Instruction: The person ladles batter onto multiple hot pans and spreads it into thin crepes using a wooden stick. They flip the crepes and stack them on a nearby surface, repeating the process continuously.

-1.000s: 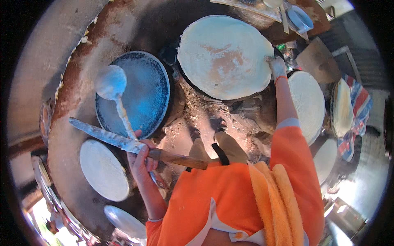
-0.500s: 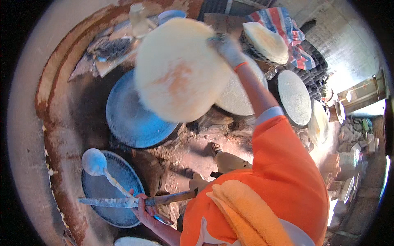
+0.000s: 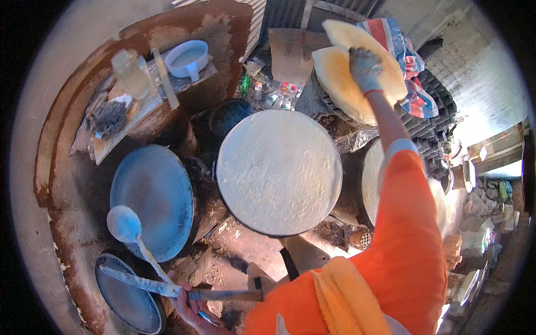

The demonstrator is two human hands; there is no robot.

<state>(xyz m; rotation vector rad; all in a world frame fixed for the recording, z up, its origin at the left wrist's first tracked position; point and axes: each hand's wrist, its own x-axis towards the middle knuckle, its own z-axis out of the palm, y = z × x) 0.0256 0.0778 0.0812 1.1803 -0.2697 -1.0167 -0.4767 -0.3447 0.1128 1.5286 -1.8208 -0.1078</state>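
Bringing flatbread (image 3: 389,62) now over the basket (image 3: 330,103)

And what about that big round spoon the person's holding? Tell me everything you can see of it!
The ladle has a wide, round bowl, looking pale blue-grey and smeared whitish, and a slim, straight handle crusted off-white. What it's made of is hard to tell. The left grip holds it together with a long flat tool, their handles crossing there. It slants, bowl toward the upper left, overlapping the edge of a big bluish pan in the picture; whether they touch isn't clear.
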